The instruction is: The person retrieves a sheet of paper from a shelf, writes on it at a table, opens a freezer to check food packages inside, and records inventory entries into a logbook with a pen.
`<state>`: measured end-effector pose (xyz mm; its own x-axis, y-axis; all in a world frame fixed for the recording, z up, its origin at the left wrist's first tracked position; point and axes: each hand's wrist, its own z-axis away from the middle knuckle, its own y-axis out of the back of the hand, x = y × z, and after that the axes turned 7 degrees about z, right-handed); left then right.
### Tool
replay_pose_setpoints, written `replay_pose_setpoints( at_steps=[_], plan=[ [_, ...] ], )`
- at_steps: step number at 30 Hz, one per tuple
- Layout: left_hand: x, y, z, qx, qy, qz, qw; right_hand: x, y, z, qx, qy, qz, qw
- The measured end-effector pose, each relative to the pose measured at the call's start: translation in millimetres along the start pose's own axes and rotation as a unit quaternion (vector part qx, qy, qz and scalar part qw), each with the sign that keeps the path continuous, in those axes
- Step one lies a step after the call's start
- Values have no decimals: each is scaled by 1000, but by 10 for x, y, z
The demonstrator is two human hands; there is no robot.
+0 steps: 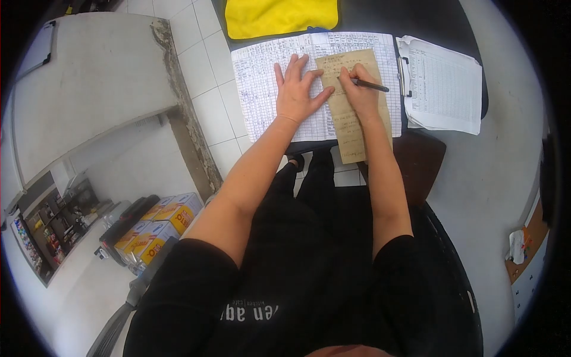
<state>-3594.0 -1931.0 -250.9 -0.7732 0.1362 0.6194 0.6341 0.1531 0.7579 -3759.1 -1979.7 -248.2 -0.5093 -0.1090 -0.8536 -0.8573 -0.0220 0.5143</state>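
An open grid-lined notebook (257, 89) with handwritten entries lies on the dark table. Across its right page rests a long brown paper (351, 134) with handwriting, its lower end hanging past the notebook's edge. My left hand (297, 92) lies spread on the notebook, its thumb and forefinger at the brown paper's left edge. Over the upper part of the brown paper, my right hand (360, 92) is closed round a black pen (373, 85), whose tip is near the paper.
A yellow cloth (279, 18) lies beyond the notebook. To the right is a clipboard (406, 77) with printed sheets (446, 89). A brown chair (419, 160) stands below the table's right side. Yellow and white boxes (154, 229) are at the lower left.
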Motion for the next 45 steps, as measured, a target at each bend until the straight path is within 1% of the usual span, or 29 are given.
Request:
replay_pose_setpoints(
  at_steps=[2,5,12,14,21,24,26,35,42,45],
  plan=[
    [5,5,-13,-1,-2,-1,1000,47,-1,-8,-18,-12,-20,1000],
    [13,12,-7,-3,1,-4,1000,60,-15,-13,-1,-14,-16,1000],
    [-5,0,-3,3,-3,1,1000,-3,6,-14,-9,-5,-2,1000],
    [-5,-3,-5,5,-3,2,1000,-14,4,-9,-9,-19,-9,1000],
    [-18,-15,-1,7,-5,-3,1000,-2,22,-19,-22,-15,-8,1000],
    [-21,-25,9,9,-8,-4,1000,19,19,-24,-11,-2,1,1000],
    [-30,-23,2,10,-8,-4,1000,55,14,-20,15,-37,-27,999],
    [-20,-16,6,3,-2,-7,1000,55,22,-22,8,-14,-20,1000],
    [-25,-15,5,7,-2,-2,1000,47,17,-28,-6,-25,-3,1000],
    [-25,-17,8,6,-2,-4,1000,52,5,-28,-2,-8,19,1000]
  ],
)
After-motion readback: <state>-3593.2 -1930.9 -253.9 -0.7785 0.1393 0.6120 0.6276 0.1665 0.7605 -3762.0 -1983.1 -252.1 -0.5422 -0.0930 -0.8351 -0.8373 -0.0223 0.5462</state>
